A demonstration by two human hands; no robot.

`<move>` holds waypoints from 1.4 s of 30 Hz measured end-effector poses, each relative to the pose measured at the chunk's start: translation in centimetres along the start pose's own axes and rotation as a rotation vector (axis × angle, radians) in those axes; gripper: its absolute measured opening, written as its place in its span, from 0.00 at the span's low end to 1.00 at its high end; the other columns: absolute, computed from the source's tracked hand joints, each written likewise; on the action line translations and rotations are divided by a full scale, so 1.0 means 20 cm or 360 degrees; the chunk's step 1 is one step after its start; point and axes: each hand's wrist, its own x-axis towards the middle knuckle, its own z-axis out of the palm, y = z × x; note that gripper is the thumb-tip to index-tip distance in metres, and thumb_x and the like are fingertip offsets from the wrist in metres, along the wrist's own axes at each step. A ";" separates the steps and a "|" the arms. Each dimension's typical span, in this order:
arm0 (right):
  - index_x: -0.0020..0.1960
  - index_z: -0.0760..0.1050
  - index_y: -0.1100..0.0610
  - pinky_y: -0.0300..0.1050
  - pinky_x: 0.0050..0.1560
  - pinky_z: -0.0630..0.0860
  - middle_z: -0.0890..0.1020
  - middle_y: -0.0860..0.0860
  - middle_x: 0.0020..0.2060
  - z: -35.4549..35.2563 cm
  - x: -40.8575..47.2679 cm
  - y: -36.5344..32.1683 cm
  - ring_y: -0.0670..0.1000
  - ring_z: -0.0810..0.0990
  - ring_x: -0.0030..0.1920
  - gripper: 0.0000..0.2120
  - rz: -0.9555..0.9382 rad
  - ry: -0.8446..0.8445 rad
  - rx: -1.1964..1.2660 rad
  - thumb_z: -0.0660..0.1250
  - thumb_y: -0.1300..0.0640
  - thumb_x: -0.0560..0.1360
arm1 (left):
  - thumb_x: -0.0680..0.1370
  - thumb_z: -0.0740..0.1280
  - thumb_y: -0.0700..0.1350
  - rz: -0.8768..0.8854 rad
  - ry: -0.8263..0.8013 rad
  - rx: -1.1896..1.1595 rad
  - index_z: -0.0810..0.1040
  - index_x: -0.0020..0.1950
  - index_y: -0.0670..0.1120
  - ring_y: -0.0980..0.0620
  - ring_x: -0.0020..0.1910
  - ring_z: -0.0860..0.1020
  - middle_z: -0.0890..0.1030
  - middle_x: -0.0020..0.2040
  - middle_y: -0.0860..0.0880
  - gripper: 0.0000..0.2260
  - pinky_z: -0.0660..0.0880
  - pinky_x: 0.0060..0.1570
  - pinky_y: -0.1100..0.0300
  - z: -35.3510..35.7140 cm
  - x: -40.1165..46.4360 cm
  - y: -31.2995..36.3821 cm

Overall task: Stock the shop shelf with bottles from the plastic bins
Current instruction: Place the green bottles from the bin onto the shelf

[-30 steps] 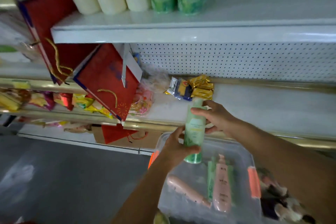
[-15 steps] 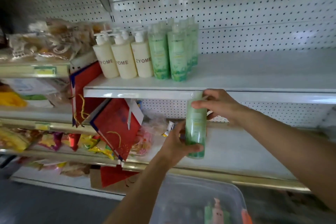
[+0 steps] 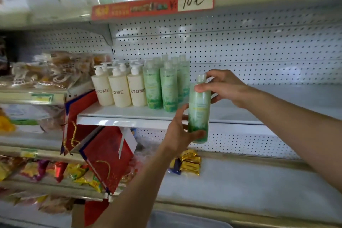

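Head view: you've lifted the green bottle (image 3: pixel 199 111), both hands' fingers curled round it, from the bin up beside the shelf (image 3: pixel 129 119) row, ready to place.

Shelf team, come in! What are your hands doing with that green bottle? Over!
Left hand grips green bottle low; right hand pinches its top. Bottle upright, off the shelf. Spot beside shelved green bottles open.

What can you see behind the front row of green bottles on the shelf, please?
Behind the green bottles more green caps and shoulders show, then the pegboard wall. How many stand there is hidden.
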 end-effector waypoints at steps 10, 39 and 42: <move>0.56 0.77 0.56 0.51 0.47 0.81 0.84 0.54 0.43 -0.16 0.20 -0.08 0.51 0.83 0.43 0.19 -0.0126 0.0043 -0.0042 0.78 0.59 0.68 | 0.67 0.78 0.39 0.0086 0.0261 0.0173 0.59 0.74 0.56 0.50 0.57 0.78 0.76 0.63 0.51 0.42 0.79 0.55 0.47 0.11 0.36 0.05; 0.69 0.70 0.53 0.44 0.57 0.73 0.76 0.52 0.61 -0.21 0.82 0.17 0.50 0.75 0.53 0.31 -0.0266 0.0130 -0.0703 0.77 0.57 0.69 | 0.69 0.75 0.40 -0.0179 0.0386 0.0406 0.69 0.65 0.47 0.47 0.56 0.78 0.78 0.59 0.47 0.27 0.74 0.60 0.50 0.25 0.96 -0.15; 0.69 0.70 0.54 0.46 0.60 0.73 0.76 0.53 0.61 -0.21 0.85 0.19 0.51 0.76 0.55 0.31 -0.0274 0.0146 -0.0705 0.76 0.58 0.69 | 0.69 0.74 0.40 -0.0184 0.0377 0.0422 0.69 0.63 0.47 0.46 0.56 0.78 0.79 0.58 0.46 0.25 0.75 0.59 0.49 0.26 1.01 -0.17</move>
